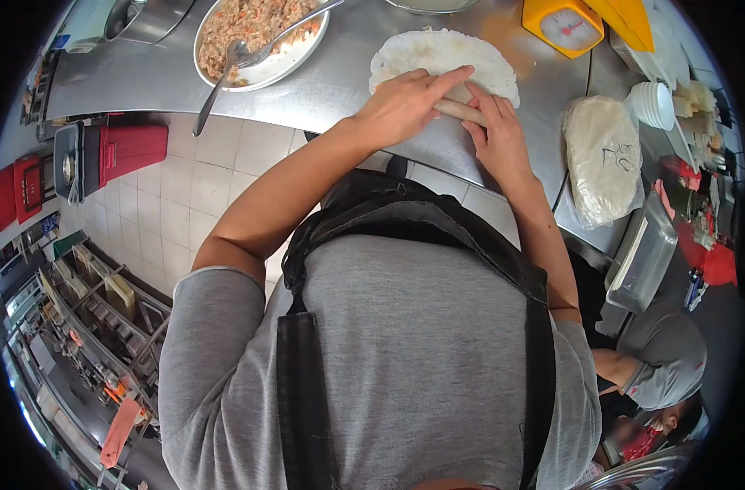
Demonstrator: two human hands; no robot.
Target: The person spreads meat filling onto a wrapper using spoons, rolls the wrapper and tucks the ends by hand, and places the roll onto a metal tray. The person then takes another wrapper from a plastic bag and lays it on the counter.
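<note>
A stack of thin round wrappers [413,53] lies on the steel table. Along the near edge of it is a pale, slim wrapper roll [460,112]. My left hand [403,106] comes in from the left, its fingers closed over the roll's left part. My right hand [499,135] grips the right end, thumb below and fingers above. Parts of the roll are hidden under the fingers. Left of the hands, an oval white dish [286,75] holds minced filling [254,28] with orange bits, and two metal utensils rest in it.
A yellow dial scale [563,29] stands at the back right. Nearer are a plastic-wrapped pale package [602,159], stacked white bowls [651,104] and a metal tray [643,253]. Another person [662,359] is at the lower right. A red bin [134,151] stands on the left floor.
</note>
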